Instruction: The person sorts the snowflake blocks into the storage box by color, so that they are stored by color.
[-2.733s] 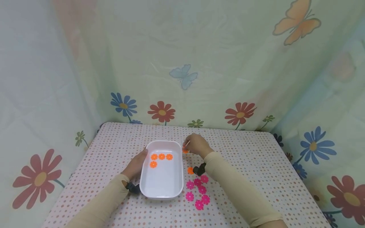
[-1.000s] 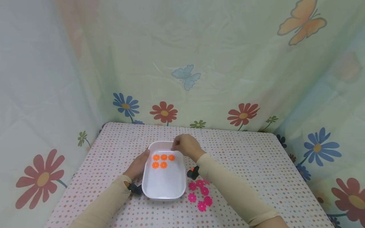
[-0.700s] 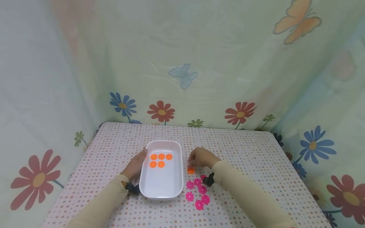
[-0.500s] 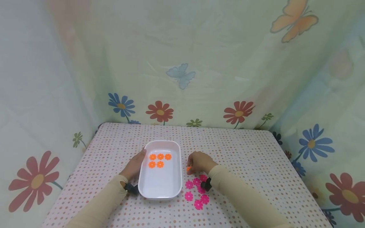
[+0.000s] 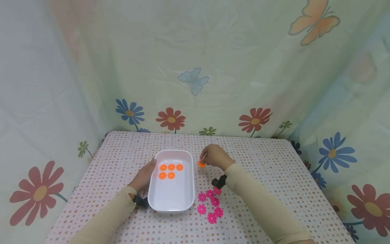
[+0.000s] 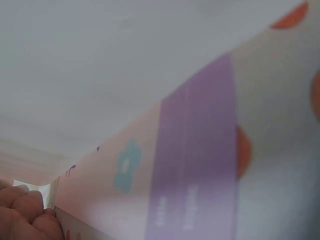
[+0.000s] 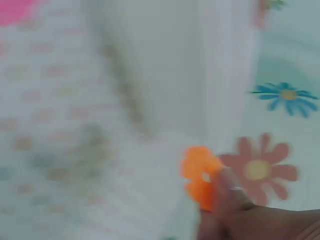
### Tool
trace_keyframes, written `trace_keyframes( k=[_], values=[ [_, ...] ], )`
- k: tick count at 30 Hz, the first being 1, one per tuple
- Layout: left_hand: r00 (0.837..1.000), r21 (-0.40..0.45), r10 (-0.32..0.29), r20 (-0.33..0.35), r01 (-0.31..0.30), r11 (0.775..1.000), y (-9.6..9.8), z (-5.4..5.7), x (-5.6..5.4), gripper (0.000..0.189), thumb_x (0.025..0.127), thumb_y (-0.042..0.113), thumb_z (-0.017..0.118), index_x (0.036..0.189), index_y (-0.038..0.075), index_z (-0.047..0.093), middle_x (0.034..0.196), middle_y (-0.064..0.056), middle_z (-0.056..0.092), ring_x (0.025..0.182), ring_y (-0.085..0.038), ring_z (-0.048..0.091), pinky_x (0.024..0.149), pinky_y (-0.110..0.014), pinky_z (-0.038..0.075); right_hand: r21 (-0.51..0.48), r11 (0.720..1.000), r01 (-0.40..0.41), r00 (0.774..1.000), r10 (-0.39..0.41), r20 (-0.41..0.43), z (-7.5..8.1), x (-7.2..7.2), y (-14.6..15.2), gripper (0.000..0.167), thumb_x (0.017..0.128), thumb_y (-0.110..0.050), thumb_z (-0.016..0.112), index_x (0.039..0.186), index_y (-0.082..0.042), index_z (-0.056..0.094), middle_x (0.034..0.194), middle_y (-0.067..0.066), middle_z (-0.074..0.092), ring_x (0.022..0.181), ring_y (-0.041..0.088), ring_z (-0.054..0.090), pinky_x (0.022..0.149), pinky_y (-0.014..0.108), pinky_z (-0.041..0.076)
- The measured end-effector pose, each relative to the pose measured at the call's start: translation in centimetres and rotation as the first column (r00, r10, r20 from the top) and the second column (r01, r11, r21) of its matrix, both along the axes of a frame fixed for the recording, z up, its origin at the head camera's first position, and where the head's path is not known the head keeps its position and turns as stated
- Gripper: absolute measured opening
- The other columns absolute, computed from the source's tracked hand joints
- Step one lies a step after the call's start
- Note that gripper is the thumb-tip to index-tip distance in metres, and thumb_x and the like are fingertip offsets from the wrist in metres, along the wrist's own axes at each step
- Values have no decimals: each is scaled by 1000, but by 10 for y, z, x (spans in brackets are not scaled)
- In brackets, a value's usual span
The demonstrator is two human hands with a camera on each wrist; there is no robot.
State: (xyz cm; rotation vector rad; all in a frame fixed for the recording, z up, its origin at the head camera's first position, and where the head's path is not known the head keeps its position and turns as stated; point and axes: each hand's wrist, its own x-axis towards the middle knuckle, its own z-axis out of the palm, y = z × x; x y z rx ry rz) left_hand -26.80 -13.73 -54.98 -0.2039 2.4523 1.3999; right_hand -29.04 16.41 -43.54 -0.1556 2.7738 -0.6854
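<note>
A white rectangular tray [image 5: 171, 193] stands on the table, holding several orange flower-shaped pieces [image 5: 171, 167] in two rows at its far end. At its left side, my left hand [image 5: 144, 177] grips the rim and wall; part of that hand [image 6: 25, 212] shows in the corner of the left wrist view. My right hand [image 5: 215, 156], just right of the tray, pinches another orange flower [image 7: 202, 175] between thumb and finger. The petals stick out past the thumb, and a small hole shows in the middle.
Several pink flower pieces [image 5: 210, 206] lie loosely grouped on the dotted tablecloth [image 5: 259, 159], right of the tray's near half. A floral curtain [image 5: 231, 84] hangs behind the table and along both sides.
A fifth orange flower has joined those in the tray. My right hand then took up the orange flower near the pink ones and moved it away from me. My left hand stayed at the tray.
</note>
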Motion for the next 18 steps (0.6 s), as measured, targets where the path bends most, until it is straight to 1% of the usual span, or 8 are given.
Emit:
trace_keyframes(
  k=[2, 3, 5, 8, 10, 14, 16, 18],
  values=[
    [1000, -2, 2, 2, -2, 1000, 0, -2, -1, 94, 95, 86, 19, 166, 25, 30, 165, -12, 44, 151, -41, 41, 124, -70, 22, -57, 998, -13, 1000, 12, -19, 14, -6, -14, 10, 92, -20, 82, 101, -15, 80, 93, 2, 77, 82, 19, 71, 72, 32, 60],
    [1000, -5, 1, 2, 0, 1000, -1, -2, -1, 95, 95, 87, 18, 166, 25, 30, 164, -12, 44, 150, -41, 42, 123, -70, 23, -69, 997, -37, 999, 35, -27, 17, -8, -22, 12, 92, -21, 82, 102, -15, 80, 95, 2, 77, 84, 19, 71, 74, 33, 61],
    [1000, -8, -3, 2, 3, 1000, -2, -5, -1, 98, 93, 90, 17, 166, 26, 30, 164, -13, 44, 150, -42, 42, 122, -71, 24, -54, 993, -101, 995, 100, -27, 15, -9, -42, 11, 91, -23, 83, 101, -17, 81, 94, -1, 76, 86, 19, 70, 77, 33, 61],
    [1000, 9, -2, 13, 2, 1000, -3, -8, -2, 101, 91, 92, 18, 166, 26, 30, 164, -13, 45, 148, -43, 45, 122, -71, 26, 54, 974, -219, 976, 220, -4, 1, -9, -67, 7, 89, -23, 85, 89, -18, 81, 85, -5, 74, 81, 16, 65, 75, 28, 57],
    [1000, 25, -4, 21, 3, 1000, -3, -9, -3, 101, 90, 93, 20, 165, 27, 31, 161, -13, 48, 144, -41, 49, 121, -70, 29, 154, 950, -271, 962, 272, 16, -10, -8, -78, 11, 88, -22, 86, 81, -19, 78, 78, -7, 71, 75, 13, 59, 71, 25, 53],
    [1000, 35, 0, 20, -1, 999, -3, -9, -4, 98, 92, 91, 21, 164, 26, 35, 154, -13, 56, 136, -37, 56, 118, -68, 36, 293, 910, -294, 954, 297, 35, -22, -8, -92, 19, 89, -19, 84, 74, -19, 74, 74, -6, 67, 71, 15, 56, 68, 27, 49],
    [1000, 26, 2, 13, -3, 1000, -3, -8, -4, 97, 93, 90, 21, 164, 25, 36, 152, -13, 58, 133, -37, 58, 117, -68, 38, 355, 887, -297, 950, 311, 19, -25, -9, -96, 17, 90, -17, 82, 75, -19, 73, 76, -5, 67, 72, 17, 57, 72, 30, 51],
    [1000, 23, 3, 6, -3, 1000, -2, -8, -4, 96, 93, 89, 21, 164, 26, 36, 152, -12, 58, 134, -37, 58, 117, -68, 37, 425, 850, -311, 939, 344, 0, -28, -11, -100, 14, 89, -16, 80, 78, -18, 73, 77, -5, 66, 72, 18, 57, 79, 34, 54]
  ],
)
